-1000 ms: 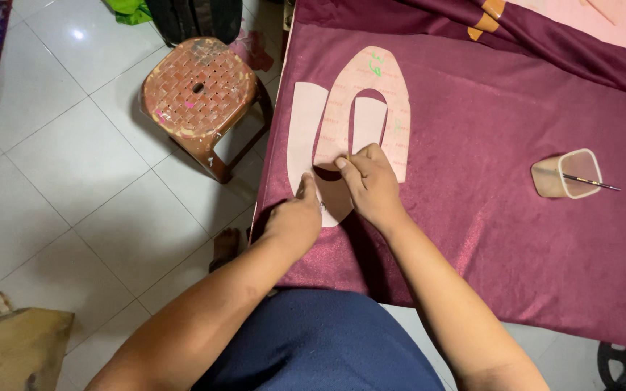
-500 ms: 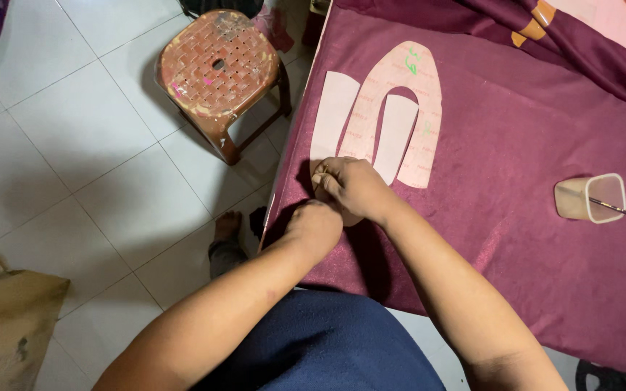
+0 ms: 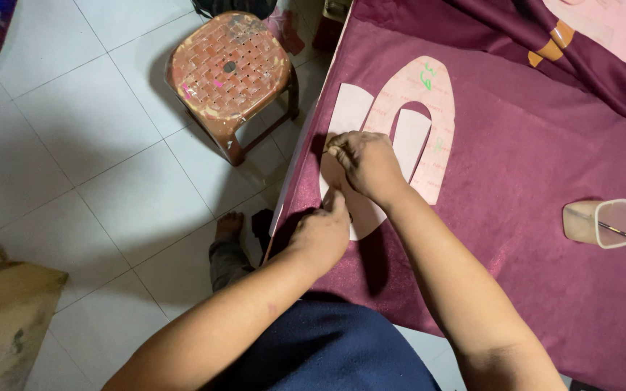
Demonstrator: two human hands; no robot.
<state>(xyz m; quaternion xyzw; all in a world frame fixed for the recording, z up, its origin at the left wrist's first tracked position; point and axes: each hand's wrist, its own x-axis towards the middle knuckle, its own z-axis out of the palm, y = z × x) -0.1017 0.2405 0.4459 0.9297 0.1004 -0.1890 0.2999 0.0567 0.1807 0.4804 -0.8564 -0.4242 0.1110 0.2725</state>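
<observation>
Your left hand (image 3: 322, 233) presses flat and your right hand (image 3: 366, 161) pinches the pink pattern piece (image 3: 424, 90); a plastic cup (image 3: 598, 224) sits well apart, a stool (image 3: 230, 66) beside the desk (image 3: 530, 166).

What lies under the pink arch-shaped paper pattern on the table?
The pink paper pattern lies flat on maroon cloth. Both hands, right hand and left hand, cover its lower end. The table surface is hidden.

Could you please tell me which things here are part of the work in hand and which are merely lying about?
In use:
left hand
right hand
pale paper pattern pieces
maroon fabric

Lying about:
plastic cup on its side with a thin brush
brown plastic stool
cardboard box
</observation>
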